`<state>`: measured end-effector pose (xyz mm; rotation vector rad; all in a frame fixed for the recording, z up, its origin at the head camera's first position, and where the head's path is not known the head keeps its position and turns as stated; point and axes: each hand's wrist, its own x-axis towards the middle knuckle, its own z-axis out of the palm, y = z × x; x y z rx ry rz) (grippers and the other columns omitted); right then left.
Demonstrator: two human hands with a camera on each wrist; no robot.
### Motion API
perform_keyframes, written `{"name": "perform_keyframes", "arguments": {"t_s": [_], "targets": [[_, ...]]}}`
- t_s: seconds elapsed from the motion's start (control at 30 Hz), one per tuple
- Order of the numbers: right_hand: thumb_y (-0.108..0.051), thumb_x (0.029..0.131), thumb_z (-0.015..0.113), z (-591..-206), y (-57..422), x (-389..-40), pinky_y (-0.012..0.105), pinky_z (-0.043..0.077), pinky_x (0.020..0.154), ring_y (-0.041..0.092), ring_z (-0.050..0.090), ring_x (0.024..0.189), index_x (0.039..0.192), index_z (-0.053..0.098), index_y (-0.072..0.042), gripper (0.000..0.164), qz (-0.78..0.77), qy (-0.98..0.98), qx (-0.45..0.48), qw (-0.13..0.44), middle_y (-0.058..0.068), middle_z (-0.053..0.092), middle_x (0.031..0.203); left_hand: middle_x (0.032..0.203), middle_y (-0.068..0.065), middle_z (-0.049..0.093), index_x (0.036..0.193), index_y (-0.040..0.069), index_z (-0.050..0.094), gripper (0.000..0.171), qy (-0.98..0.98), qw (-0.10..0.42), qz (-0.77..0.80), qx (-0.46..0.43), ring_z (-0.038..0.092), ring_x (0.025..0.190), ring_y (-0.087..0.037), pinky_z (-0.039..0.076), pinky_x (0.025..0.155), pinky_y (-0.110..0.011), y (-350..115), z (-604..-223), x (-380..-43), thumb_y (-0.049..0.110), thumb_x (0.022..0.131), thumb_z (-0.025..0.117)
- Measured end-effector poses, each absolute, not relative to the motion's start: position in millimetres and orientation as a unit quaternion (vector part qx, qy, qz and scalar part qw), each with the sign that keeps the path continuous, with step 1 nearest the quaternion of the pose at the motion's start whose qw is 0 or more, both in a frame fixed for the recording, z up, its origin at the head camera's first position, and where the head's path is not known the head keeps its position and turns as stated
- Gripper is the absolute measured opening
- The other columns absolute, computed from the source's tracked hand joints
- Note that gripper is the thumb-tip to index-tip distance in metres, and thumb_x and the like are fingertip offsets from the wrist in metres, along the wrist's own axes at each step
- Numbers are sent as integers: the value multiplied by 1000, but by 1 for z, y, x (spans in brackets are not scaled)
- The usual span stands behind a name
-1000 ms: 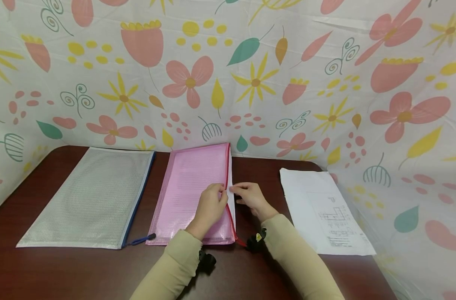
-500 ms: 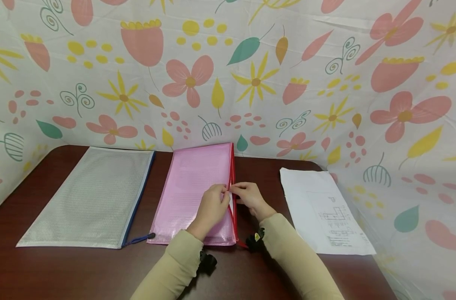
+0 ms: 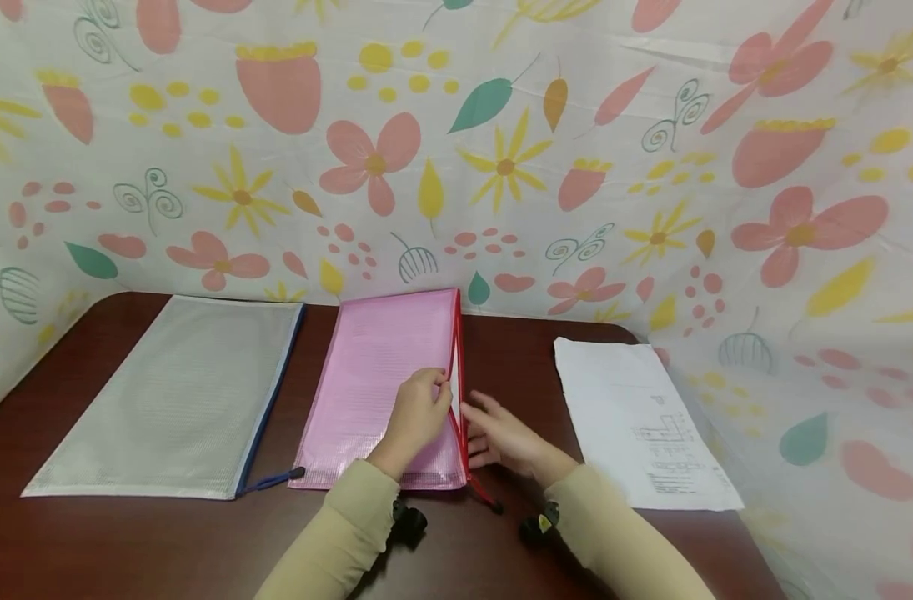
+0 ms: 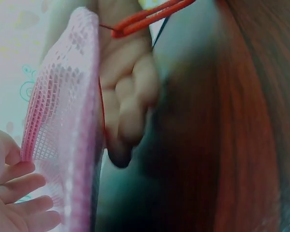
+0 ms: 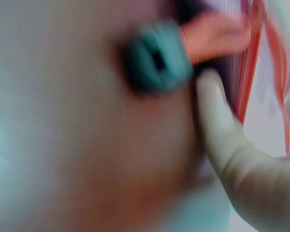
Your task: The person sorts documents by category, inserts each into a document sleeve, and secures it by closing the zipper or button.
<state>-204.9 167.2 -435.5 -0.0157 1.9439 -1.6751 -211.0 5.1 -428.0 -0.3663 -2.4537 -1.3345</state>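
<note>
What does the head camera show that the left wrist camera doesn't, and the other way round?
Only the head view: the grey pouch and the paper on the right.
Only the left wrist view: the pink pouch edge-on, its mesh holes distinct.
Both: that pouch, its red cord, the left hand, the right hand, table and patterned cloth.

Pink pouch (image 3: 369,358) of glossy plastic mesh

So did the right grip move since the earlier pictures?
Yes. In the head view, against the white paper, which stays put, the right grip has moved closer to the person, beside the pink pouch.
</note>
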Motion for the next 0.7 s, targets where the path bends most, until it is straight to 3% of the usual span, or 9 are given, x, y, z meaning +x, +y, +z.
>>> {"name": "perform_keyframes", "arguments": {"t_s": [0.17,0.3,0.43,0.5,0.57,0.63,0.7], "targets": [[-38,93,56,-437,171,-185,34,56,62,16,64,65,151,-7,-13,89,-596,709,-60,372,7,66,79,105,-19,67,91,-5,66,15,-864,152,-463,-127,64,101,-33,53,87,-40,4,-435,-215,5,87,56],[-26,86,68,-435,176,-178,25,45,44,9,47,46,152,5,-7,93,-534,761,-104,355,1,55,59,96,-17,67,94,-5,66,17,-891,87,-424,-135,65,91,-30,54,81,-38,6,-439,-220,7,86,57],[-23,83,72,-430,180,-177,19,32,39,5,34,42,144,29,4,80,-442,829,-164,300,-5,42,49,95,-18,64,84,-2,63,15,-923,-10,-348,-161,61,89,-29,53,79,-39,6,-438,-223,13,80,63],[-25,83,72,-427,182,-177,19,32,40,4,35,43,130,49,7,62,-396,856,-195,268,-7,42,49,104,-19,61,84,-1,61,20,-933,-47,-305,-185,58,95,-30,52,83,-39,5,-437,-224,18,78,66],[-26,83,72,-422,184,-176,18,32,42,2,37,45,103,66,6,38,-351,876,-225,244,-9,44,50,114,-18,56,92,0,61,31,-939,-71,-267,-205,53,105,-30,50,90,-39,5,-436,-225,24,75,70],[-26,84,70,-418,186,-174,17,30,43,1,37,47,77,69,2,29,-320,880,-249,246,-10,44,51,119,-16,51,105,0,60,46,-941,-91,-240,-221,50,111,-29,49,94,-38,4,-435,-225,29,71,73],[-24,86,68,-416,188,-173,16,30,44,0,37,48,63,65,-2,32,-302,878,-267,260,-11,45,51,120,-13,48,115,1,57,62,-940,-116,-224,-230,47,112,-27,48,95,-37,4,-434,-224,34,67,77]]}}
